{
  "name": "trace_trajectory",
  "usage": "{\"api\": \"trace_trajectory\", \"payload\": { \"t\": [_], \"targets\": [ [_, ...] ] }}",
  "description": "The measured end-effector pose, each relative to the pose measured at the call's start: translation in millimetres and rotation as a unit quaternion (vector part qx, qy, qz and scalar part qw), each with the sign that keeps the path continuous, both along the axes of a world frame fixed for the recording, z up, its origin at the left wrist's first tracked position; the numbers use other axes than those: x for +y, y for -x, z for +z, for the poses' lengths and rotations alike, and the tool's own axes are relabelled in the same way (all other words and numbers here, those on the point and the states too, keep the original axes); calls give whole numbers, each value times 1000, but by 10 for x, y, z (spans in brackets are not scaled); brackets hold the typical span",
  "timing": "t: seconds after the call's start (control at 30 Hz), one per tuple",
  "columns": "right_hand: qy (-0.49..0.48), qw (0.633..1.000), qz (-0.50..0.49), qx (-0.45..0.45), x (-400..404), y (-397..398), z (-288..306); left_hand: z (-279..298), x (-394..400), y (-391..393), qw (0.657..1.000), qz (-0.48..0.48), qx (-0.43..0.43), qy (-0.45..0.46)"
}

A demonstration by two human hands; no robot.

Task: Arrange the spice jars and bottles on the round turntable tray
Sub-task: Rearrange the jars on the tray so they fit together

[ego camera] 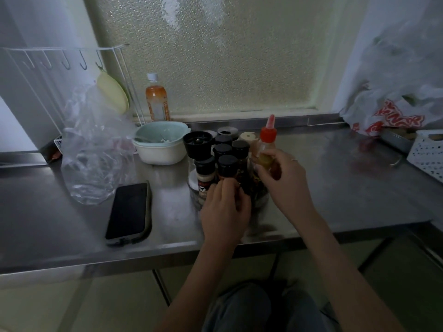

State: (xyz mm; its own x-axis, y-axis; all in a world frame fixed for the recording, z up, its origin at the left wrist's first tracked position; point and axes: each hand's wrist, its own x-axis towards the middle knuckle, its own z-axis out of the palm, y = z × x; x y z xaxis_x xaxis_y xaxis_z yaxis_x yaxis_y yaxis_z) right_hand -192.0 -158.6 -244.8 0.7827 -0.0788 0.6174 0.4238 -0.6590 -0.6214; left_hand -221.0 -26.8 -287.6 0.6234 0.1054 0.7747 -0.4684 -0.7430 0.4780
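Several black-capped spice jars [224,147] stand packed together on the clear round turntable tray [193,188] in the middle of the steel counter. A black grinder [198,144] rises at the tray's back left. My left hand [225,209] grips the front jar [227,166] low on its body. My right hand [284,178] holds a squeeze bottle with a red nozzle cap [267,142] upright at the tray's right side. A labelled jar [205,174] stands at the front left of the tray. The tray's front rim is hidden by my hands.
A phone [129,213] lies left of the tray. A crumpled clear plastic bag [96,149] and stacked bowls [160,144] sit further left, with an orange drink bottle [157,99] behind. At the right are plastic bags [395,109] and a white perforated basket [429,154].
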Motion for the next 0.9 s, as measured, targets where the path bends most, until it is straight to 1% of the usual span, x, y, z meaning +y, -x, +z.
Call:
{"api": "trace_trajectory", "payload": {
  "t": [0.07,0.13,0.2,0.3,0.47,0.57,0.63,0.67,0.73,0.77,0.83,0.9],
  "targets": [
    [-14,1000,10,-2,40,-8,-28,-33,45,-14,999,28,26,-24],
    [-40,998,38,17,80,1,-53,-43,61,-34,997,34,64,-26],
    [-29,998,39,48,105,11,-134,-43,51,-42,995,26,87,-32],
    [10,997,-3,77,114,0,-255,-45,32,-54,994,-7,90,-61],
    [-37,998,-18,52,142,-12,-293,-59,62,-65,995,-42,72,-57],
    [-59,996,-55,42,173,-3,-318,-82,80,-19,999,-31,21,-9],
    [-46,996,-67,33,171,-10,-331,-98,108,-11,998,13,-11,59],
    [-30,997,-65,32,164,-17,-333,-101,125,-20,995,32,-9,98],
    [5,998,-53,38,166,-30,-330,-98,149,-54,986,51,30,159],
    [19,998,-45,42,173,-34,-334,-94,155,-67,982,53,55,175],
    [30,998,-41,47,192,-35,-350,-87,168,-87,978,47,89,181],
    [29,998,-43,41,209,-25,-368,-84,184,-95,980,36,103,165]
  ]
}}
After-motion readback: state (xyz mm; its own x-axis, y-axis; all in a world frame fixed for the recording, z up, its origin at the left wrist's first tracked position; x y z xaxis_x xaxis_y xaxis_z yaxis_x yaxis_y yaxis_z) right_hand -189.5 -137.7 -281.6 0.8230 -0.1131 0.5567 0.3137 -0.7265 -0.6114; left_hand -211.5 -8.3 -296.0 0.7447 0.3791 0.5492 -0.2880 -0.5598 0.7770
